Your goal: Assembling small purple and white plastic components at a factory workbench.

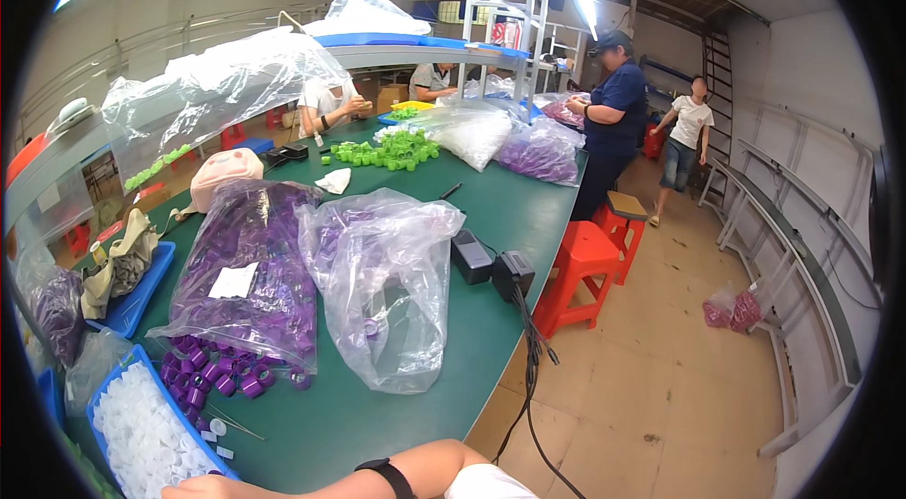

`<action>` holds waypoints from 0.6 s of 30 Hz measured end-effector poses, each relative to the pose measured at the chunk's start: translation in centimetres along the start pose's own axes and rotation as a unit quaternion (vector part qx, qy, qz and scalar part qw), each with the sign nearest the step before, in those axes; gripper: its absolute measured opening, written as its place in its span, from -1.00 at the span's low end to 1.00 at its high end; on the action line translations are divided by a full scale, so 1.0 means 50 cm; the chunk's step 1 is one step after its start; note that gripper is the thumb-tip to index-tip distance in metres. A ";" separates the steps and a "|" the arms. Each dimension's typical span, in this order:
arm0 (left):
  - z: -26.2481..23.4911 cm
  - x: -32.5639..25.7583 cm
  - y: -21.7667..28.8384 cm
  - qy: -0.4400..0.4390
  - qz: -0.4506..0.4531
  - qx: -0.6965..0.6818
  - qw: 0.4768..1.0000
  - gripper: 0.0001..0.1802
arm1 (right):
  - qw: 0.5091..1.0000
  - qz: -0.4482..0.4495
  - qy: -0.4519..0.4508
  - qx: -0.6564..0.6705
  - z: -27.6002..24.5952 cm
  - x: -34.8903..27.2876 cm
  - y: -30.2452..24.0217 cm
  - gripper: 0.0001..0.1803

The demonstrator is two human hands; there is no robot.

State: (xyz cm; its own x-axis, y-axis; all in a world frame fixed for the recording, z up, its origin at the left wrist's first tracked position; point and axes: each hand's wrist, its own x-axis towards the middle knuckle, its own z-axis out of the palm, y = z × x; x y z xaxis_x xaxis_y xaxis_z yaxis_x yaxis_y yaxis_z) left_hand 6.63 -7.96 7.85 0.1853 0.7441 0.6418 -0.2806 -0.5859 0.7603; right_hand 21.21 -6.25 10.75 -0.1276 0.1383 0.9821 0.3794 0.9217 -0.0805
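Closest in, a bare forearm with a black wristband [389,477] lies along the green table's [377,424] front edge, hand hidden, so grip's anyone's guess. Just beyond: blue tray of white plastic caps [142,438], then loose purple plastic rings [212,372] spilling from a clear bag [247,273].

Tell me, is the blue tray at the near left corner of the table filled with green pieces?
No, the blue tray holds white caps; the green pieces lie loose farther up the table.
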 end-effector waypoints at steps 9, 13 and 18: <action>-0.013 -0.028 -0.034 -0.008 -0.067 -0.040 0.997 -0.70 | 0.999 -0.005 -0.012 -0.046 -0.007 0.010 -0.014 -0.75; -0.031 -0.059 -0.044 0.007 -0.092 -0.040 0.995 -0.69 | 1.000 -0.002 -0.013 0.015 0.020 0.005 -0.023 -0.78; -0.065 -0.069 -0.044 0.021 -0.112 -0.039 0.993 -0.67 | 0.998 -0.030 -0.017 0.054 0.028 0.002 -0.029 -0.74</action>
State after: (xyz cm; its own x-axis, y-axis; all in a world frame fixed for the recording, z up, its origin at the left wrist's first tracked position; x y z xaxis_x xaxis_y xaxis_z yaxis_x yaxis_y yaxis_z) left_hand 3.55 -8.19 3.65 0.2125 0.8667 0.4513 -0.3081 -0.3789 0.8727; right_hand 19.36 -7.07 10.70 -0.1788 0.0929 0.9795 0.2696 0.9621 -0.0420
